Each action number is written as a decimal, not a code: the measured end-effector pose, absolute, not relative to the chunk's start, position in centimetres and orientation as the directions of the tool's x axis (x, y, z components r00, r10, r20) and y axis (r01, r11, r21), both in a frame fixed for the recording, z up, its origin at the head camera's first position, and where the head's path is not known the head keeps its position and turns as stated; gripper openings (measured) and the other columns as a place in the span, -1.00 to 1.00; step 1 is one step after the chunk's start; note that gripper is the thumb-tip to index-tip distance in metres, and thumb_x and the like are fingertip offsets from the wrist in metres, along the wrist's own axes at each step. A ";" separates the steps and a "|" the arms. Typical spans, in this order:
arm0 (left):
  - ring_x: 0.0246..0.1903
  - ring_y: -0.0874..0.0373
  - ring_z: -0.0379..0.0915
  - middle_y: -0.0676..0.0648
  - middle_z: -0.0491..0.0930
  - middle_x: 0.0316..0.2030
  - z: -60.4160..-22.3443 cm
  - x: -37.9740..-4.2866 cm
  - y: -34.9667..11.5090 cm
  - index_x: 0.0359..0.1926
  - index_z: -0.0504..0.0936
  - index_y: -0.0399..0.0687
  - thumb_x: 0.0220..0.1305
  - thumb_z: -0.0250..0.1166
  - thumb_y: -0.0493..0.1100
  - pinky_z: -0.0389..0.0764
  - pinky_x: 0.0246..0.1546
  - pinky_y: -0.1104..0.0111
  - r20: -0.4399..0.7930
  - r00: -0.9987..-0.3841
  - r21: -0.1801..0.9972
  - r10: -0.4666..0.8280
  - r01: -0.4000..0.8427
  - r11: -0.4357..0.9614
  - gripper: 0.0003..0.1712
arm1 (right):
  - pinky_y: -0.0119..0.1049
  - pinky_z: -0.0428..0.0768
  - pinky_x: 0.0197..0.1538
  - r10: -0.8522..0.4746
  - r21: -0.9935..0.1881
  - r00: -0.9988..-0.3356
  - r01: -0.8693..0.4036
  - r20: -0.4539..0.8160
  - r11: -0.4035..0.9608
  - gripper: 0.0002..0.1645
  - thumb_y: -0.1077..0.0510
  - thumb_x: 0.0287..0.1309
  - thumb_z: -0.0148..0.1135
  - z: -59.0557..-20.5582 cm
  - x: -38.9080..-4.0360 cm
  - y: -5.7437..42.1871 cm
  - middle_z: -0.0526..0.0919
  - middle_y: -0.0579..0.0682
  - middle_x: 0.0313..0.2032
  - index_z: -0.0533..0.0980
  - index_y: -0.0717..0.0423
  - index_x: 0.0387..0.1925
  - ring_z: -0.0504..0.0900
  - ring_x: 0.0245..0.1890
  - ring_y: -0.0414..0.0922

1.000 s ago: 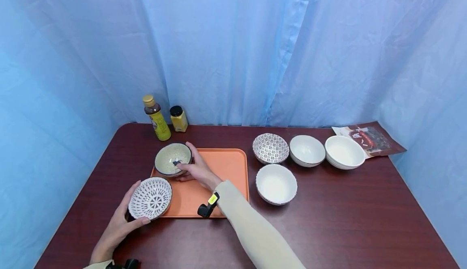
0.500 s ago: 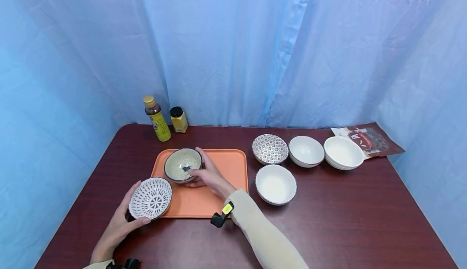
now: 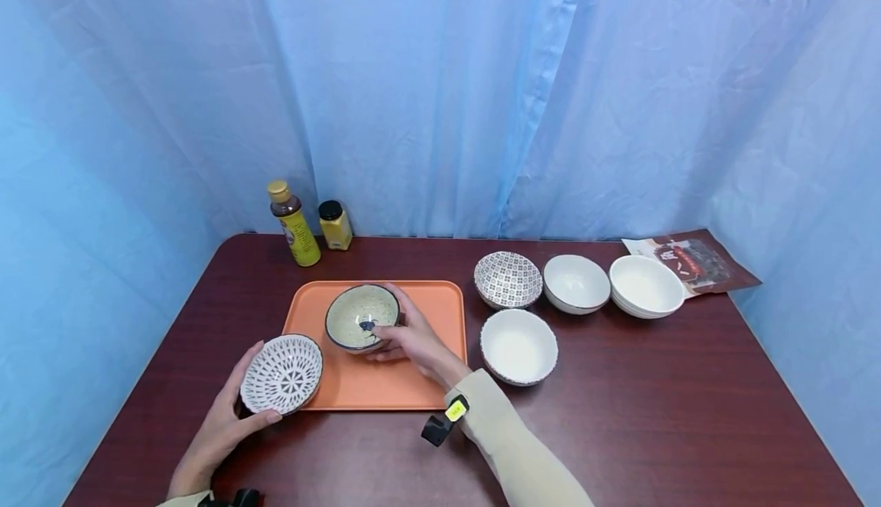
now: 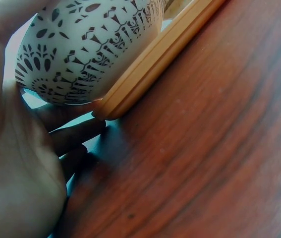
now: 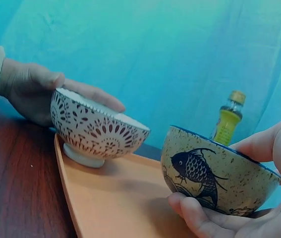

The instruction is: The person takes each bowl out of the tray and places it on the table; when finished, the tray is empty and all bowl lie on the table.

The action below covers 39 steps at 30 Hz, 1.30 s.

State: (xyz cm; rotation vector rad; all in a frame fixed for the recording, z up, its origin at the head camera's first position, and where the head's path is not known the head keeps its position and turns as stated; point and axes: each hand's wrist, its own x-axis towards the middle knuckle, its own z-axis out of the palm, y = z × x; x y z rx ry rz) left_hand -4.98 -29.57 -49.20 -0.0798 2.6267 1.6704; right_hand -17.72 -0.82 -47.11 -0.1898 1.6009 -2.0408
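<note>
My left hand (image 3: 215, 429) holds a white bowl with a dark petal pattern (image 3: 281, 377), thumb on its near side and fingers along the far side. The right wrist view shows that bowl's foot on the corner of the orange tray (image 3: 440, 307). My right hand (image 3: 416, 341) grips a speckled beige bowl with a blue rim and a dark fish design (image 5: 214, 171); the thumb is inside the rim and the fingers are underneath. This bowl is over the tray's middle, slightly tilted and apparently above its surface. Part of its underside is hidden by my fingers.
A yellow-labelled sauce bottle (image 3: 297, 233) and a black-lidded jar (image 3: 336, 230) stand at the back left. Right of the tray are a checkered bowl (image 3: 508, 279), a scalloped white bowl (image 3: 519, 346), another pale bowl (image 3: 577, 284), stacked white bowls (image 3: 645, 285) and a food packet (image 3: 702, 262).
My right hand has carried the fish bowl rightward and toward me, from the tray's back left corner to over its middle. My left hand stays on the petal-patterned bowl.
</note>
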 end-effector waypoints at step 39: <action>0.22 0.81 -0.10 -0.16 -0.08 0.58 -49.3 -5.0 -29.7 0.62 -0.17 0.22 0.14 0.42 -0.24 0.03 0.02 0.81 -0.099 -0.995 0.908 -0.028 -0.102 0.405 0.22 | -0.17 0.72 -0.24 -0.442 -0.940 -0.881 0.279 -0.169 -0.196 0.03 0.40 0.31 0.06 -42.3 -15.7 8.1 0.03 0.34 0.51 -0.15 -0.24 0.61 0.76 -0.41 -0.11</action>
